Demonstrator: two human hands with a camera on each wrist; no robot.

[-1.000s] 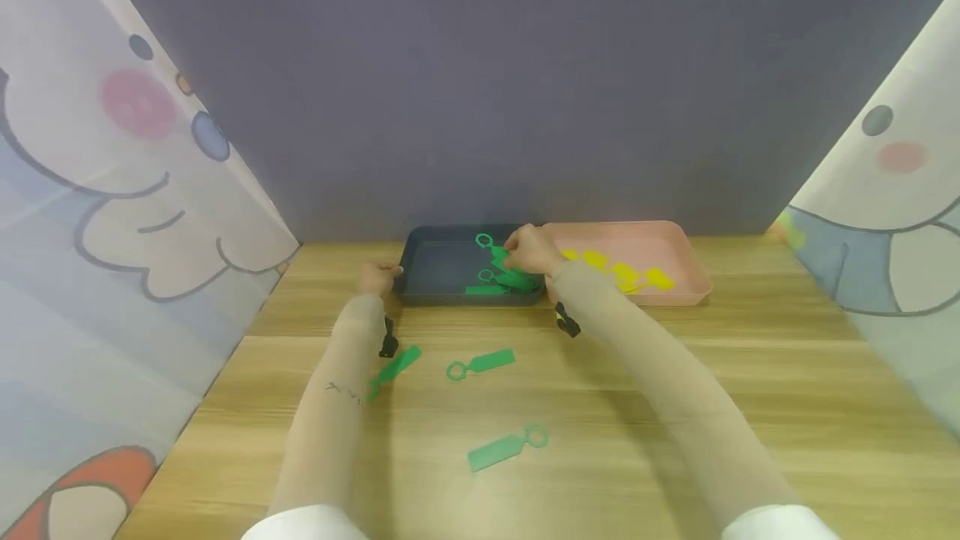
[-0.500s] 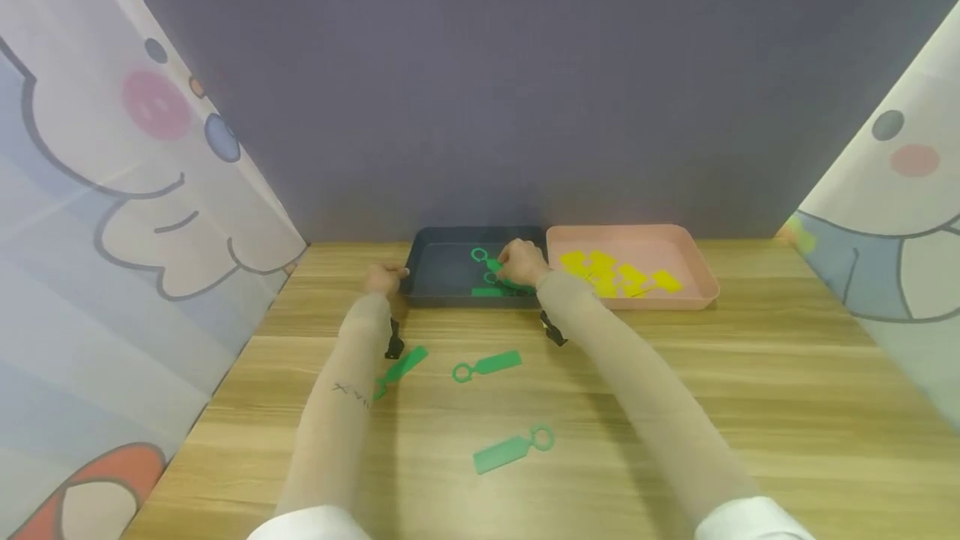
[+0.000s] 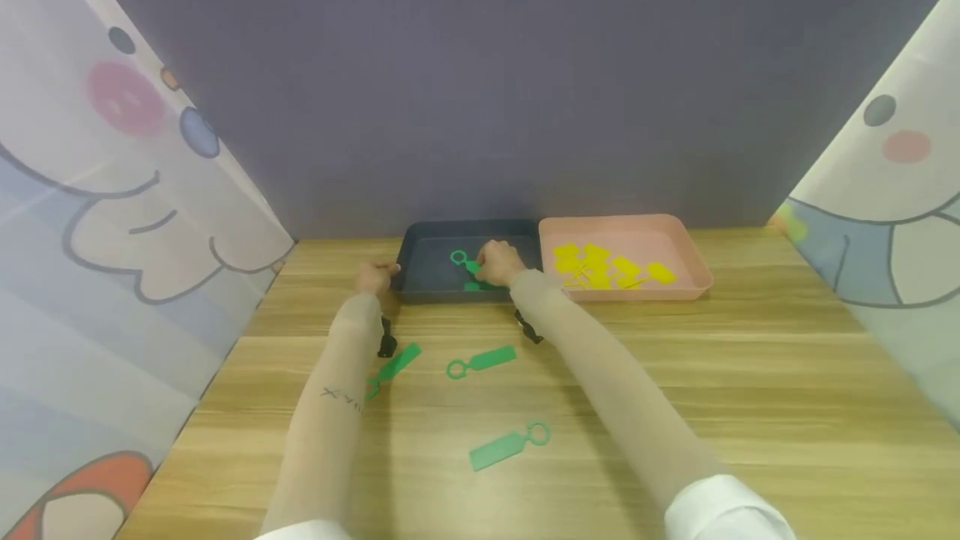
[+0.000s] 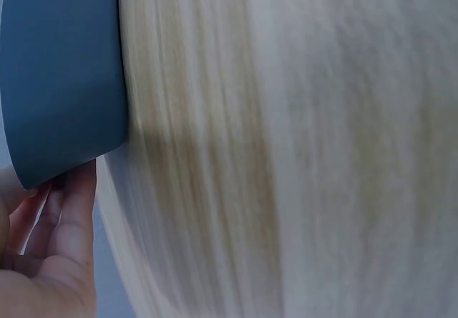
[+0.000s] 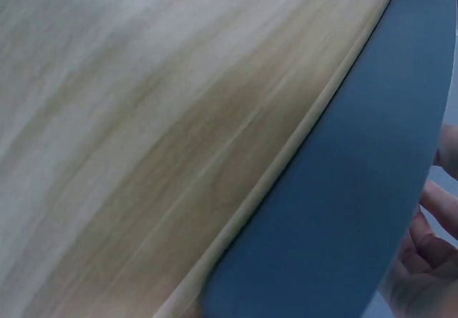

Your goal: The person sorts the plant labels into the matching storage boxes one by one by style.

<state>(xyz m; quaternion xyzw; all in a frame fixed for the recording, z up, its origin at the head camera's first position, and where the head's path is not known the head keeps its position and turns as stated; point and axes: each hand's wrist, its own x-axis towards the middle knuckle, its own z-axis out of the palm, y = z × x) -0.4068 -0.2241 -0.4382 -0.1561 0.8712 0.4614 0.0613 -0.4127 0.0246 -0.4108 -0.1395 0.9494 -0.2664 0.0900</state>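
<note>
In the head view my right hand [image 3: 500, 263] is inside the dark tray [image 3: 423, 261], pinching flat green plastic tags [image 3: 472, 266] with ring ends. How many it holds is hidden beneath the fingers. One green ring [image 3: 458, 257] pokes out to its left. My left hand [image 3: 377, 277] is at that tray's left end. The left wrist view shows its thumb at the tray's rim [image 4: 64, 67] and the fingers against the outside wall. In the right wrist view the tray's front wall [image 5: 315, 189] covers most of my right hand [image 5: 429, 253] and the tags.
A pink tray [image 3: 660, 232] with several yellow tags [image 3: 596, 267] stands against the dark tray's right side. Three green tags lie on the wooden table: one near my left forearm [image 3: 397, 363], one in the middle [image 3: 491, 358], one nearer the front [image 3: 498, 450]. A grey partition [image 3: 480, 90] rises behind.
My right hand has slid left inside the dark tray, away from the pink tray, and the green tags have shifted left with it. My left hand stays at the tray's left end.
</note>
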